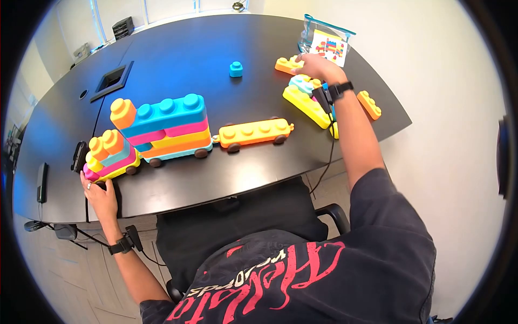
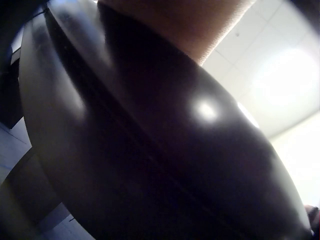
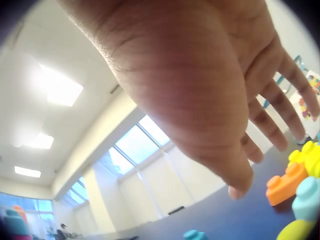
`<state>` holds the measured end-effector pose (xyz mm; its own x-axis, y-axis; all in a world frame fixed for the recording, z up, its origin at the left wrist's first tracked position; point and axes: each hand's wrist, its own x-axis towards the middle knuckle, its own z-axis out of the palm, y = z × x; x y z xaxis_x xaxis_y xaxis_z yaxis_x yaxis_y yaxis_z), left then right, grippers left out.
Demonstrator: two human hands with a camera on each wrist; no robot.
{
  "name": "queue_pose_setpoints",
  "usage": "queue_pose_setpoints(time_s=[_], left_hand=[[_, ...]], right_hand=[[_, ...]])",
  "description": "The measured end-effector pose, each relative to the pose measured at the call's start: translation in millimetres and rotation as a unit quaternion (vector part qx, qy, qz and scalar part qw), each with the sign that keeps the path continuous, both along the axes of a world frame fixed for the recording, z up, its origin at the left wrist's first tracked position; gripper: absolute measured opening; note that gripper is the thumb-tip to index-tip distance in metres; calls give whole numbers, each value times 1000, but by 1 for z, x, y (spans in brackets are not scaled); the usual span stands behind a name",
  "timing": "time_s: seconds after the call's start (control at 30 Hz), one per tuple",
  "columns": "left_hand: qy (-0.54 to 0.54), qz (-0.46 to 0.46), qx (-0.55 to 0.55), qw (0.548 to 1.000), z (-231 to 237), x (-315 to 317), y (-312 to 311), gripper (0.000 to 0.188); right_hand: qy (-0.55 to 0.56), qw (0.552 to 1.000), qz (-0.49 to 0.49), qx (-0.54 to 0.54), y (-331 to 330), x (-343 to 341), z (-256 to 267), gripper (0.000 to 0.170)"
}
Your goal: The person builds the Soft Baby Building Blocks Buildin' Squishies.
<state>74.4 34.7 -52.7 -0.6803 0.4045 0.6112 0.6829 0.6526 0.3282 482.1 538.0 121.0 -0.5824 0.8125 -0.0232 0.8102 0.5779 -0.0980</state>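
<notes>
A toy train built of big blocks stands along the near side of the table, its tall middle car point(image 1: 167, 127) stacked in several colours. My left hand point(image 1: 101, 198) holds the train's front car point(image 1: 116, 159) at its low left end, fingers and thumb on either side. An orange flatbed car point(image 1: 254, 133) trails at the right. My right hand point(image 1: 321, 69) reaches over a loose pile with spread fingers, nothing in its grasp. An orange block point(image 1: 287, 66) lies by its fingertips, and a yellow piece point(image 1: 306, 107) lies below. The left wrist view shows mostly dark tabletop.
A single blue block point(image 1: 236, 69) sits mid-table. Another orange block point(image 1: 369, 105) lies right of my forearm. A clear zip bag point(image 1: 324, 31) with a picture card point(image 1: 329, 47) stands at the far right. A socket box point(image 1: 112, 80) is set in the table at left.
</notes>
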Motion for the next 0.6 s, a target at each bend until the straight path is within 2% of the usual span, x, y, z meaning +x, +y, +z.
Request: queue_pose_setpoints(time_s=[0.07, 0.13, 0.23, 0.3, 0.33, 0.4, 0.53, 0.6], left_hand=[[-14, 5, 3, 1000, 4, 6, 2, 77], [-20, -6, 25, 999, 3, 6, 2, 76], [-43, -11, 49, 998, 8, 14, 4, 81], [-48, -8, 54, 997, 9, 14, 6, 81], [-70, 2, 42, 997, 16, 21, 7, 81], [-43, -6, 45, 998, 10, 16, 5, 81], [-34, -14, 22, 999, 11, 17, 5, 78], [-32, -26, 23, 999, 8, 13, 3, 76]], right_hand=[[-7, 998, 42, 55, 57, -15, -26, 56], [-44, 991, 92, 92, 92, -30, -49, 47], [-54, 993, 47, 96, 117, -46, -84, 48], [-47, 995, 28, 84, 121, -54, -87, 46], [-40, 994, 20, 102, 117, -57, -87, 40], [-19, 991, 14, 135, 111, -64, -88, 25], [-84, 972, 114, 189, 101, -69, -71, 23], [-57, 961, 168, 212, 78, -70, -59, 25]])
